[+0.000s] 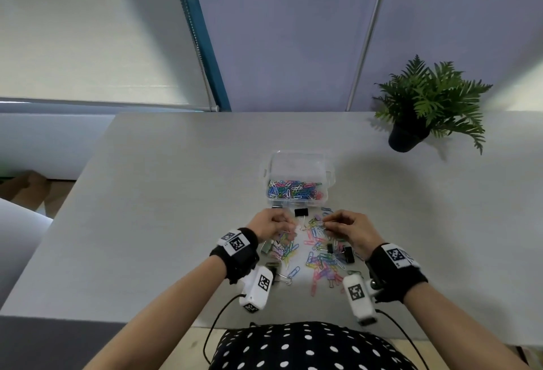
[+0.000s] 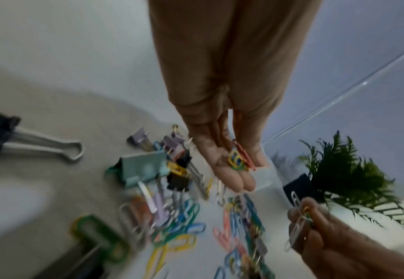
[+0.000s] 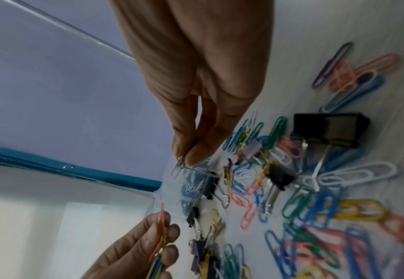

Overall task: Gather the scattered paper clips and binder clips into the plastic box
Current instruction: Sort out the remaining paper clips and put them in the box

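Left hand (image 1: 271,223), right hand (image 1: 348,230), both pinching (forearms extended)

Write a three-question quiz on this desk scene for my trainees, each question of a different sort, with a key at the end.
1. True or false: the plastic box already holds paper clips.
2. Multiple choice: what does the right hand pinch? A) a black binder clip B) a silver paper clip C) a leaf
3. Fill in: the left hand holds a small bunch of coloured ____.

Key:
1. True; coloured clips cover its floor.
2. B
3. Paper clips, while more clips and binder clips lie loose on the table near the potted plant.
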